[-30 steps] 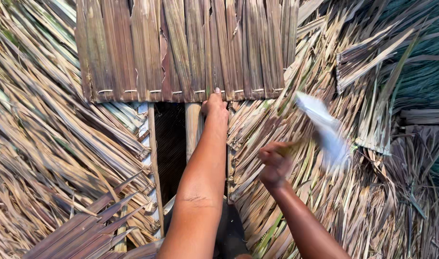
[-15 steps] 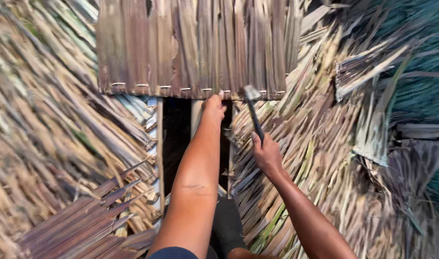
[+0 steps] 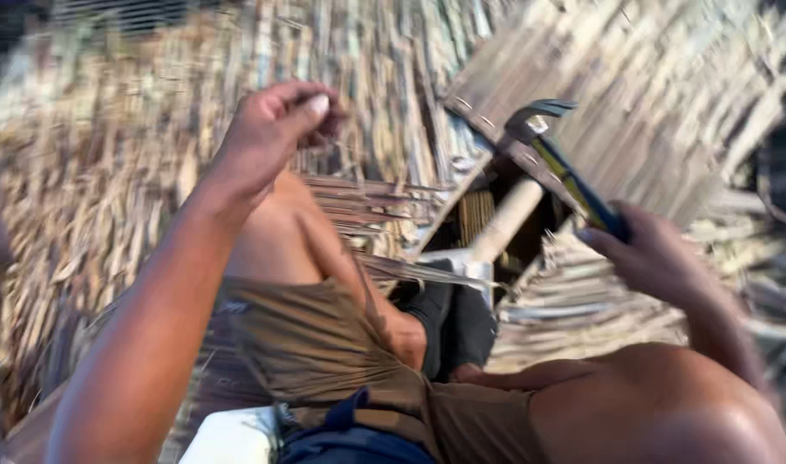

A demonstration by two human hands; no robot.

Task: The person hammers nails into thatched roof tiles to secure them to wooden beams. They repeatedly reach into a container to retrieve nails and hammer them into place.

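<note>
The right hand [image 3: 659,258] is gripping a claw hammer [image 3: 560,167] at three o'clock, its head pointing toward twelve above the thatch [image 3: 393,112]. The left hand [image 3: 277,129] is curling loosely at ten o'clock, pinching nothing visible.

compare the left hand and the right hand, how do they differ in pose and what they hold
The left hand is raised at the upper left with its fingers curled; whether it pinches something small cannot be told. The right hand sits lower on the right, its grip shut around the handle of a hammer. The left hand is apart from the hammer; the right hand points its claw head up and to the left. Both are bare, above dried palm thatch.
</note>
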